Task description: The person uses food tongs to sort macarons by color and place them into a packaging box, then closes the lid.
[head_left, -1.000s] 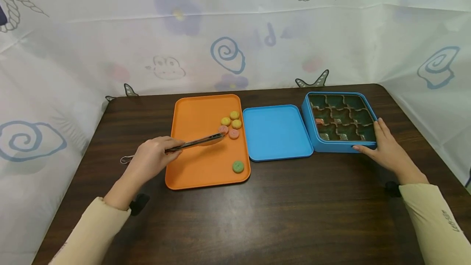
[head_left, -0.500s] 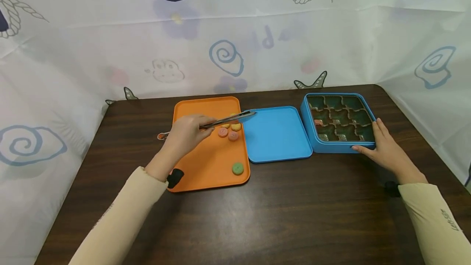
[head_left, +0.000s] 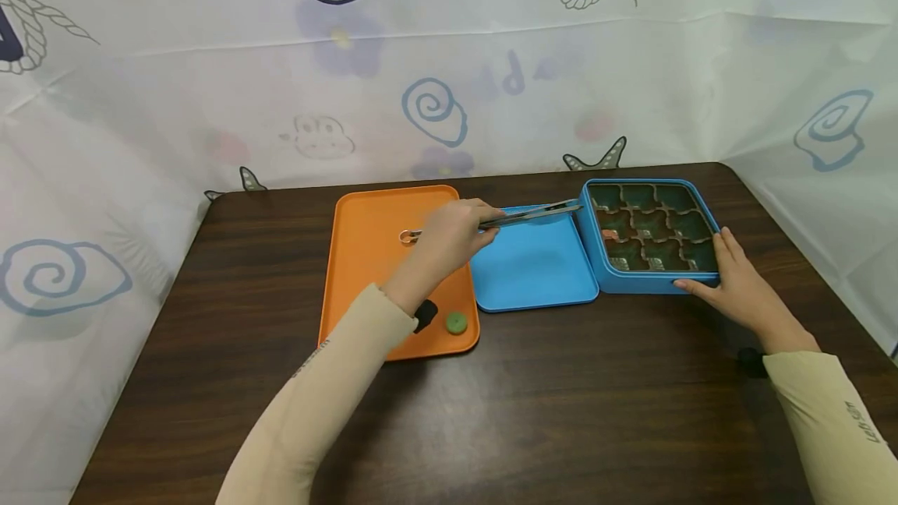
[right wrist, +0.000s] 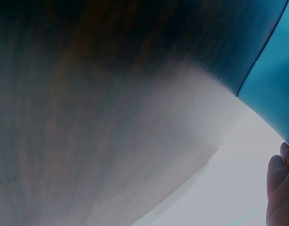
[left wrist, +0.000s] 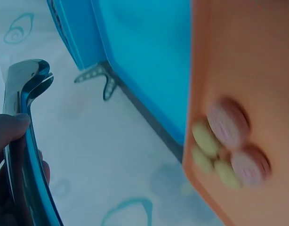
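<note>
Tongs have swung from the tray to the box — gripped in the left hand, whether loaded is unclear — while the right hand, fingers fairly straight, touches its near right corner, presumably steadying it.

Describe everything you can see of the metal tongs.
The metal tongs are shiny and silvery, with two long arms ending in rounded, curved tips and a ring at the rear. The left hand grips them partway along. In the head view they slant slightly upward to the right, passing over the blue tray, tips near the blue compartment box; contact with it cannot be judged. The ring shows against the orange tray. The tips look slightly apart.
</note>
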`<state>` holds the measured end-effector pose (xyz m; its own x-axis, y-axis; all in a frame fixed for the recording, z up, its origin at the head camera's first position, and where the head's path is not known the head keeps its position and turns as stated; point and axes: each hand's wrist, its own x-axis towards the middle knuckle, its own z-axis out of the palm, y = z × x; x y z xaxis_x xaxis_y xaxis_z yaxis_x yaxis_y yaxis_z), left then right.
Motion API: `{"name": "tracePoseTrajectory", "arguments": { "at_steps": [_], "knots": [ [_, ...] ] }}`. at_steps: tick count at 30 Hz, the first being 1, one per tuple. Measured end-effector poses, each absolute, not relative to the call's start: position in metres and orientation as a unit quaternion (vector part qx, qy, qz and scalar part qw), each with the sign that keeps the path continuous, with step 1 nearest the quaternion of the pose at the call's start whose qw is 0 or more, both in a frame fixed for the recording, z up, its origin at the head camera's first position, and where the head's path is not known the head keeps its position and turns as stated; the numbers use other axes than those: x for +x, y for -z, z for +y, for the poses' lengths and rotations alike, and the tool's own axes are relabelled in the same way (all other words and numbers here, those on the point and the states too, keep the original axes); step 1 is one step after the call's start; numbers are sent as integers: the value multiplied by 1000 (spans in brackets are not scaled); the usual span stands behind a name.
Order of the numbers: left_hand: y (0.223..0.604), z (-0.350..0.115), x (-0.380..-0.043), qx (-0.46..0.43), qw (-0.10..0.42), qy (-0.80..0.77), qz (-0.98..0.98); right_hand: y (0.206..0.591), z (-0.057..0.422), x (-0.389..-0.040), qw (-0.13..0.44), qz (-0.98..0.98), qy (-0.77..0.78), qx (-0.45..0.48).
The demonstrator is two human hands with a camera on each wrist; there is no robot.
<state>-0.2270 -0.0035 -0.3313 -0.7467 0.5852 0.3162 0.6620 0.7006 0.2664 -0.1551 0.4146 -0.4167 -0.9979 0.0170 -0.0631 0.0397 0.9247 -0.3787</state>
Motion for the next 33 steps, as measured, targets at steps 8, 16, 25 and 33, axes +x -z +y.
{"name": "tracePoseTrajectory", "arguments": {
  "at_steps": [8, 16, 25, 33],
  "knots": [
    [344, 32, -221, -376, 117, 193, -899, 418, 415, -154, 29, 981, 193, 11],
    [356, 61, -211, -401, 111, 161, -895, 417, 415, -155, 24, 981, 190, 8],
    [364, 77, -203, -403, 96, 142, -899, 417, 415, -156, 26, 982, 189, 9],
    [362, 80, -201, -406, 99, 125, -900, 416, 415, -156, 31, 982, 186, 10]
  ]
}}
